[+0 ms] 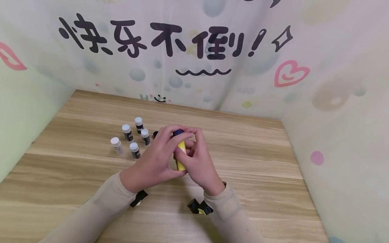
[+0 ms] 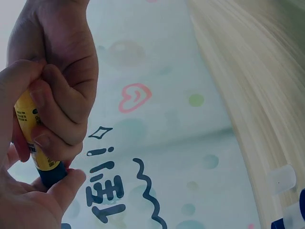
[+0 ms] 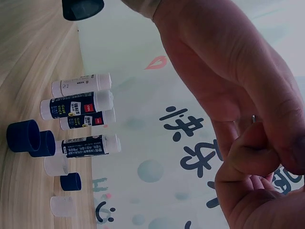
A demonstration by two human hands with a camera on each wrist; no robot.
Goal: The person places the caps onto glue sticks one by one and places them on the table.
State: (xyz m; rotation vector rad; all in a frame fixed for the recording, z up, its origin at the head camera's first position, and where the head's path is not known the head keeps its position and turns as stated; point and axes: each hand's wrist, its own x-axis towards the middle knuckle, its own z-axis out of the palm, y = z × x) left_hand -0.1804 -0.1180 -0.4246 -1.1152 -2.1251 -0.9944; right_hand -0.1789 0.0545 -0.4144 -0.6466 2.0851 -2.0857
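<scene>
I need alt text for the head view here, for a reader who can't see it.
A person's left hand and right hand together hold a yellow tube above a wooden table. Beside the left hand stand five white-topped tubes; behind, a pale backdrop shows large black writing.

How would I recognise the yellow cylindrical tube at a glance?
On the wood-grain tabletop, find where the left hand and right hand meet. They hold the yellow cylindrical tube with a dark blue end; white-capped tubes nearby have dark or white bodies.
</scene>
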